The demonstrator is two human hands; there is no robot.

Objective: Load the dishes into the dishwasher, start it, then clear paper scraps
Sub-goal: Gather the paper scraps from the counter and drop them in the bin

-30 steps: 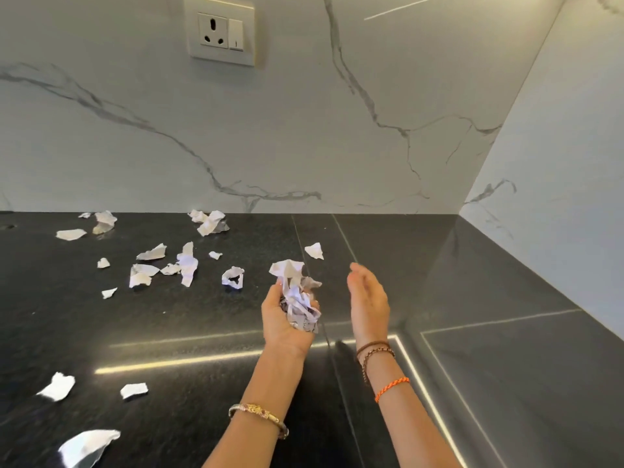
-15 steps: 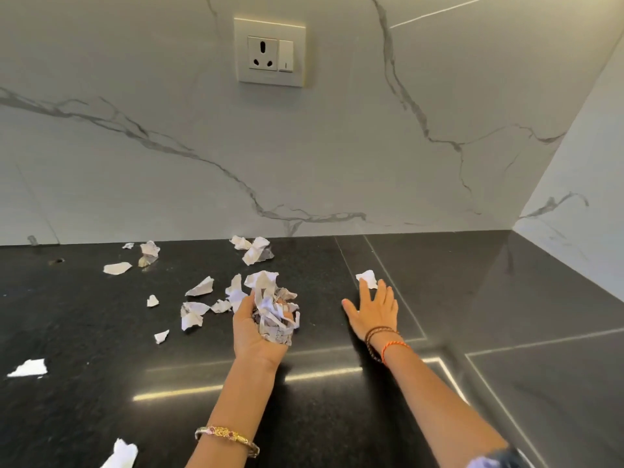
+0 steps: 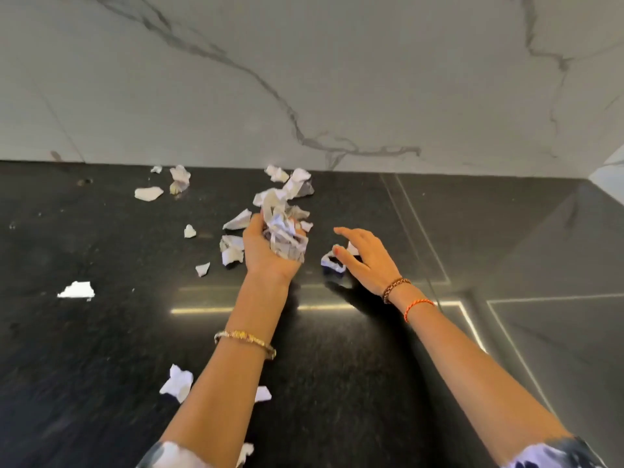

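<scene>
A: Your left hand [image 3: 270, 255] is palm-up over the black bench [image 3: 337, 383], fingers curled round a wad of crumpled paper scraps [image 3: 283, 231]; the wad sticks up above the fingertips.

B: And your right hand [image 3: 366, 260]?

A: Low over the bench, just right of the left one. Fingers spread and relaxed, thumb toward a small scrap [image 3: 332, 263] lying beside it. A bit of white shows behind the fingers too (too blurred to say whether you're touching either piece).

B: Loose scraps still on the bench?

A: Plenty. A cluster by the back wall [image 3: 290, 180], touching or just behind the wad. Two more at far left of the back edge [image 3: 179, 179] and [image 3: 148, 193]. Several small ones left of your left hand [image 3: 232, 249], one flat piece well to the left [image 3: 77, 290], and one near your left forearm [image 3: 177, 383].

B: Surroundings?

A: White marble wall [image 3: 304, 79] with grey veins behind the bench. Gold bangle [image 3: 244, 342] on your left wrist; beaded bracelet [image 3: 395, 288] and orange thread [image 3: 417, 307] on your right.
</scene>
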